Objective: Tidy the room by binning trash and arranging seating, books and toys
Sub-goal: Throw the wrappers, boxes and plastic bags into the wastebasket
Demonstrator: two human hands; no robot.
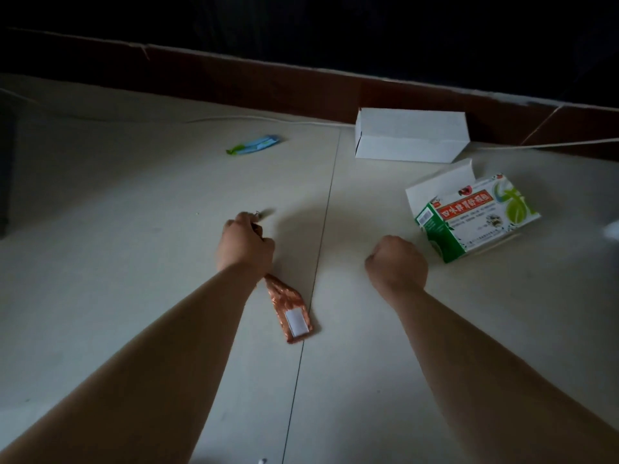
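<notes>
Left hand [246, 244]: grip grasping a crinkled orange foil wrapper [291, 311] with a white rectangular patch, which trails below the wrist. Right hand [397, 264]: grip clenched in a fist.

The scene is dim: soft, even light falls on the pale floor [134, 195], brightest on the white box [412, 135] by its far edge, while the wall [335, 21] beyond is nearly black and shadows are faint. The wide lens bows the floor's far edge. Motion blur smears the fingertips of the left hand [246, 244], though the orange wrapper [291, 309] it grips looks sharp.
</notes>
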